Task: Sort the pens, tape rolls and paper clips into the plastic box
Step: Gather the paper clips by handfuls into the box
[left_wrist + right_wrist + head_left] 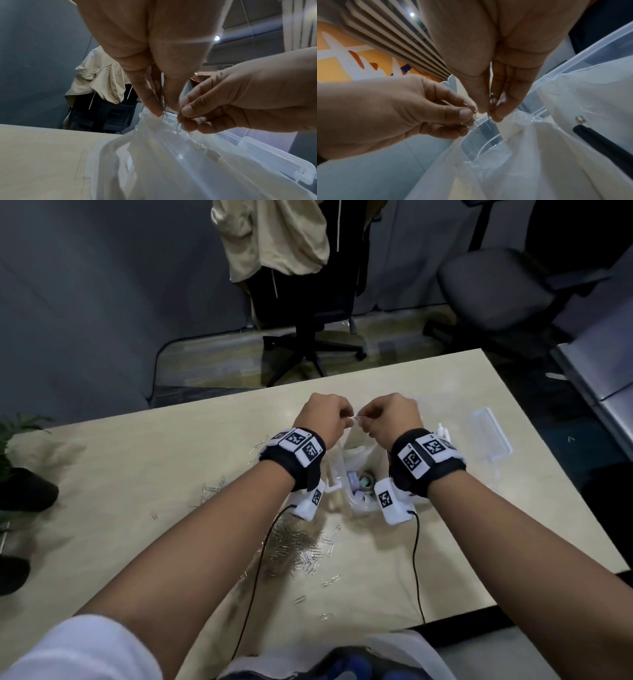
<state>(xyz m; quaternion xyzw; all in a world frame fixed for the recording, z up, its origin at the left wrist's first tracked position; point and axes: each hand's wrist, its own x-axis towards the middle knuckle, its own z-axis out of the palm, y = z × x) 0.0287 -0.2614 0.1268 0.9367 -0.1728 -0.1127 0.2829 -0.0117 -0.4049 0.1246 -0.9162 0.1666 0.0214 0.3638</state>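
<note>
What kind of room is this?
Probably an office: a black swivel chair with a beige jacket draped over it, a light desk, and scattered paper clips.

Office: swivel chairs (496, 285) on castors, grey partition wall (85, 302), beige jacket (274, 237) draped over chair, pale desk (428, 378).
</note>
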